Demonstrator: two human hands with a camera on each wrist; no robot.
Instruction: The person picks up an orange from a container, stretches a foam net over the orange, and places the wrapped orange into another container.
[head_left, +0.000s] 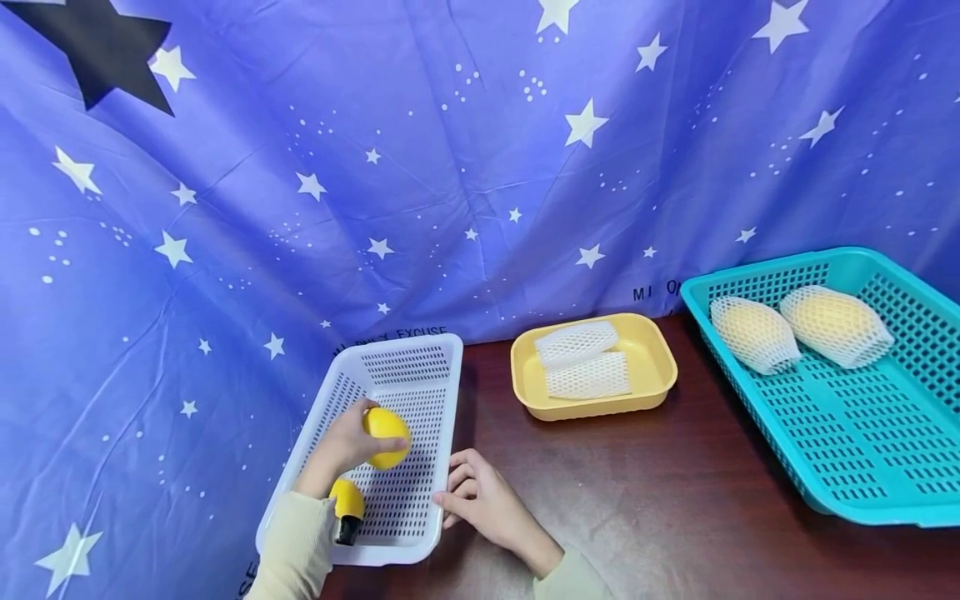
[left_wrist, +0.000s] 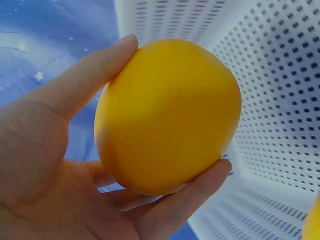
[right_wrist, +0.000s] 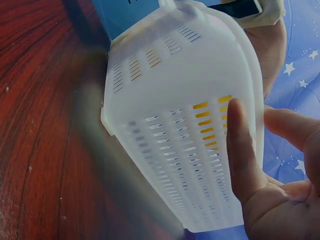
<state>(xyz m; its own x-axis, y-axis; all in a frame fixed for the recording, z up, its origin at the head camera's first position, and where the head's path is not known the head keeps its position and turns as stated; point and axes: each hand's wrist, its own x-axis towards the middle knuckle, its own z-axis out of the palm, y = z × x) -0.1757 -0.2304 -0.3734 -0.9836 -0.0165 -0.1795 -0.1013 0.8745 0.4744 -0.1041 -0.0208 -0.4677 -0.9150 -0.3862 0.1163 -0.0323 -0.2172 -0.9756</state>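
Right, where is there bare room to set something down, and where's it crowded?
Bare: the table in front of the yellow tray, between the right hand and teal basket; also that basket's near end. Crowded: inside the white basket, around the left hand, held fruit and loose fruit.

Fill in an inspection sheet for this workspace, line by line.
Surface: dark reddish-brown tabletop, glossy.
Job's things: yellow fruit in hand over the white basket; second yellow fruit in that basket, partly hidden by the sleeve.
Clutter: yellow tray holding two white foam nets; teal basket holding two net-wrapped fruits.
Grippers: left hand grips the first fruit; right hand holds the white basket's side at the rim.
Cables: nothing seen.
Surroundings: blue star-patterned cloth behind the table.
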